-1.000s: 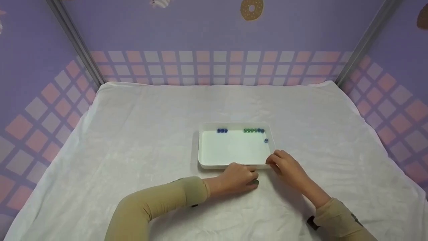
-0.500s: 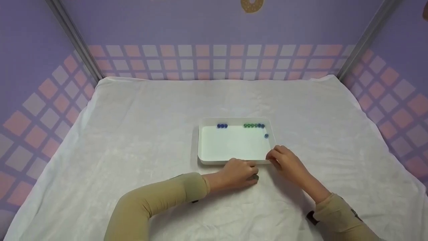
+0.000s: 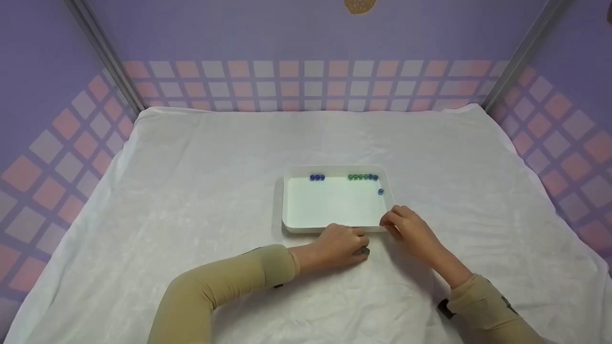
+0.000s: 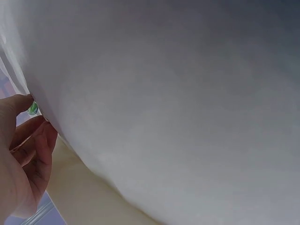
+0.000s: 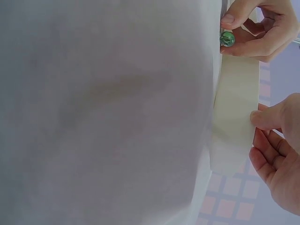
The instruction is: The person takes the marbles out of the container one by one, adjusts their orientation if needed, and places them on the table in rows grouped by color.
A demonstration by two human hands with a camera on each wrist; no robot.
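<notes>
A shallow white tray (image 3: pixel 333 203) lies on the cloth with blue and green glass marbles inside. My left hand (image 3: pixel 342 244) is just outside its front wall, thumb and finger curled about a green marble (image 5: pixel 228 39) close to the cloth. That marble (image 4: pixel 33 108) also shows between thumb and finger in the left wrist view. My right hand (image 3: pixel 410 230) grips the tray's rim at the front right corner. In the right wrist view, the right thumb lies at the edge of the tray wall (image 5: pixel 234 108); the inner side of that wall is hidden.
Three dark blue marbles (image 3: pixel 317 177) line the back wall at left. A row of green marbles (image 3: pixel 358 177) with two blue ones fills the back right corner. One blue marble (image 3: pixel 380 191) stands apart by the right wall. White cloth (image 3: pixel 215 177) spreads around; patterned walls enclose it.
The head view has tilted down slightly, so everything sits higher in the picture. Both hands, the tray and the marbles keep their places relative to each other.
</notes>
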